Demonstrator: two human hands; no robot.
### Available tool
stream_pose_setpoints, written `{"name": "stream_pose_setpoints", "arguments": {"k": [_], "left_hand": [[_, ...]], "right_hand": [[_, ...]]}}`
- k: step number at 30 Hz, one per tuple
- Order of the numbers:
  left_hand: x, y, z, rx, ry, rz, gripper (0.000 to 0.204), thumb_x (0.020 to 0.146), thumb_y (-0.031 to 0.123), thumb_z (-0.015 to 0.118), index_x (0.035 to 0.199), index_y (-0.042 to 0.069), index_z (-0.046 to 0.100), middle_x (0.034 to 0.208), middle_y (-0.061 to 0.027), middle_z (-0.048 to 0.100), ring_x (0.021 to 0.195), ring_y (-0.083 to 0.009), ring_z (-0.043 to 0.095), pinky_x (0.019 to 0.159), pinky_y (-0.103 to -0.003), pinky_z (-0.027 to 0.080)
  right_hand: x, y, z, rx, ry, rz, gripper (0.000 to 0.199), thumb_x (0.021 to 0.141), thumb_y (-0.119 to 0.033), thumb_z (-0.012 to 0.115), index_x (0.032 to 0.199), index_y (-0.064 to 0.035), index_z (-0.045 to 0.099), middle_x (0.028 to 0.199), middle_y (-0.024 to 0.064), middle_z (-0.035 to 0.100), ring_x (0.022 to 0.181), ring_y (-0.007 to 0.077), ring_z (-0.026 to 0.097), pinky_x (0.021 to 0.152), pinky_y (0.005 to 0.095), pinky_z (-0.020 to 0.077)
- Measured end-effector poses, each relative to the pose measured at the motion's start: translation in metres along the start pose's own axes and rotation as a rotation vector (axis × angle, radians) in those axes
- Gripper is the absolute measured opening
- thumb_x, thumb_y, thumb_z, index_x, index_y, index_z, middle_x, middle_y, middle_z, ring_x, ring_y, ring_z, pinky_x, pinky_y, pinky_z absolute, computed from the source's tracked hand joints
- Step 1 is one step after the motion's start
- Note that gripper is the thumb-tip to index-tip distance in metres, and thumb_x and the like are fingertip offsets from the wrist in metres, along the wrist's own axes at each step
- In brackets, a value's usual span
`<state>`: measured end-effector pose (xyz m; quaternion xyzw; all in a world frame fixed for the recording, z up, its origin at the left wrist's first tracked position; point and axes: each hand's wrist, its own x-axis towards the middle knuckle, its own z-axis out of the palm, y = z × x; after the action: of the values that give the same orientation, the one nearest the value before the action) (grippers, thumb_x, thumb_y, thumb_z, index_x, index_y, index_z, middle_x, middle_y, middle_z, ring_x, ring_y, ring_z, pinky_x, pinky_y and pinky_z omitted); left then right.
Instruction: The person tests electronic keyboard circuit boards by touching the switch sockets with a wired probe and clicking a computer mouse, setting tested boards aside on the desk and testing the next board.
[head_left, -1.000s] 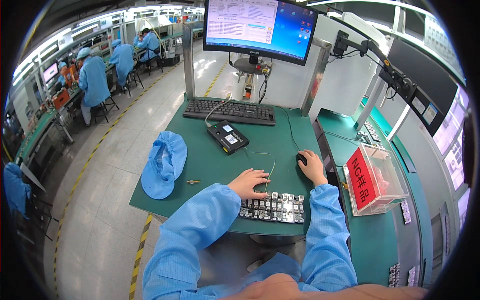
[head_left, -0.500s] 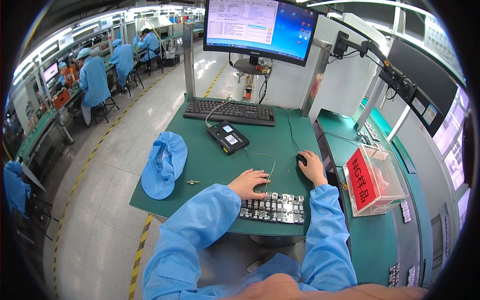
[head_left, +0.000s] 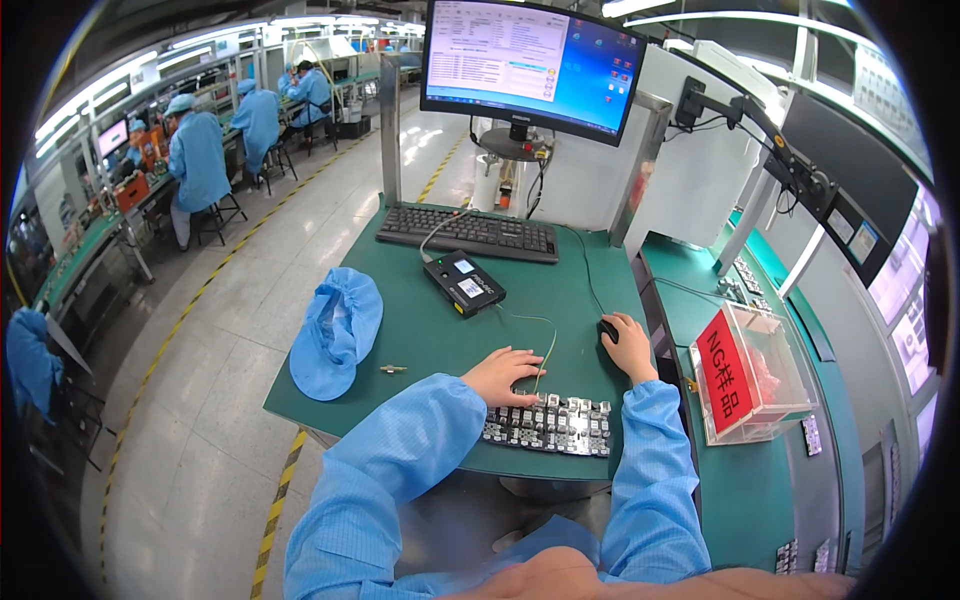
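The left hand (head_left: 503, 377) is positioned over the upper left corner of the circuit board panel (head_left: 560, 426), near the front edge of the green worktable (head_left: 420, 330). Its fingers are extended and the thumb is set wide apart from them; the thumb tip lies at the panel's upper edge. A thin yellow-green wire (head_left: 553, 338) runs from the black interface box (head_left: 465, 283) to the gap between thumb and fingers; whether the thumb presses on its end cannot be told. The right hand (head_left: 629, 348) is curved over the black computer mouse (head_left: 607, 330), located above and to the right of the panel. The black keyboard (head_left: 467, 235) lies behind the interface box, below the monitor (head_left: 530, 65), which displays a window and desktop icons. A blue cloth cap (head_left: 337, 335) occupies the left side of the table, with a small metal connector (head_left: 393, 369) just beside it. A transparent box (head_left: 782, 375) with a red label stands on the adjoining right-hand bench (head_left: 745, 500).
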<state>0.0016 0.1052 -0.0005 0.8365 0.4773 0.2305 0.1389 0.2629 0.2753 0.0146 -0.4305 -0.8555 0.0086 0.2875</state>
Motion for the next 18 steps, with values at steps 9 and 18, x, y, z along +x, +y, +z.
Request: {"name": "stream_pose_setpoints", "arguments": {"k": [9, 18], "left_hand": [[-0.0012, 0.0036, -0.0034, -0.001, -0.007, -0.017, 0.059, 0.084, 0.048, 0.06, 0.13, 0.011, 0.054, 0.14, -0.0118, 0.045, 0.138, -0.0249, 0.03, 0.115, -0.045, 0.017], [-0.0025, 0.0034, -0.0032, 0.011, 0.0, -0.013, 0.059, 0.084, 0.049, 0.06, 0.13, 0.011, 0.054, 0.14, -0.0126, 0.045, 0.138, -0.0252, 0.032, 0.115, -0.046, 0.018]], "right_hand": [[0.0004, 0.0024, 0.0043, -0.007, 0.053, -0.04, 0.035, 0.078, -0.021, 0.064, 0.113, -0.0153, 0.064, 0.119, 0.0069, 0.059, 0.105, 0.0309, 0.056, 0.089, 0.0401, 0.0484], [0.0011, 0.0015, 0.0046, -0.012, 0.055, -0.042, 0.035, 0.078, -0.021, 0.064, 0.113, -0.0151, 0.064, 0.119, 0.007, 0.06, 0.105, 0.0309, 0.057, 0.088, 0.0399, 0.0486]]}}
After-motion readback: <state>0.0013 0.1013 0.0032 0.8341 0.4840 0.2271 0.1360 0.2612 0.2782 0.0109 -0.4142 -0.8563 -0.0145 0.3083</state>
